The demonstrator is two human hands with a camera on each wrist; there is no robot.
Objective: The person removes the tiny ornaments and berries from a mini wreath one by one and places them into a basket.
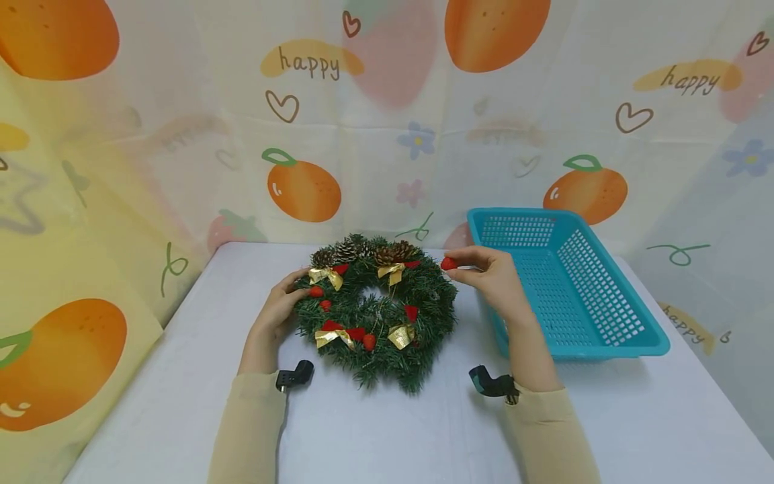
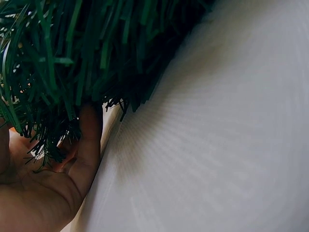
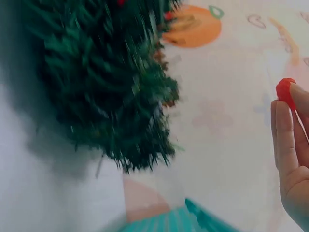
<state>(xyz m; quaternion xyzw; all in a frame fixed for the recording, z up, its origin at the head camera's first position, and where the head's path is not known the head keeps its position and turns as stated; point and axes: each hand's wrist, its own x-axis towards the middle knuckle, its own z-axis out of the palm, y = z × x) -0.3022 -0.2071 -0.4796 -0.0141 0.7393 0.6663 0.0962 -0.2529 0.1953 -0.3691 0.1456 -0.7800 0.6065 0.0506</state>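
A green Christmas wreath (image 1: pixel 432 316) lies on the white table, set with pine cones (image 1: pixel 346 251), gold-and-red bows (image 1: pixel 338 336) and small red berries (image 1: pixel 369 342). At its left edge my left hand (image 1: pixel 279 304) grips it, thumb near a red berry; in the left wrist view the fingers (image 2: pixel 89 145) reach under the needles, their tips partly hidden. Beside the upper right of the wreath, my right hand (image 1: pixel 492 279) pinches a small red berry (image 1: pixel 448 263) between thumb and fingertips. The right wrist view shows this bumpy berry (image 3: pixel 285 92) held apart from the wreath.
A blue plastic basket (image 1: pixel 629 351) with perforated walls stands on the table to the right, just beyond my right hand. Behind the table (image 1: pixel 387 437) hangs a patterned cloth (image 1: pixel 375 134) with oranges and hearts. A black wrist camera (image 1: pixel 296 375) sits on my left wrist.
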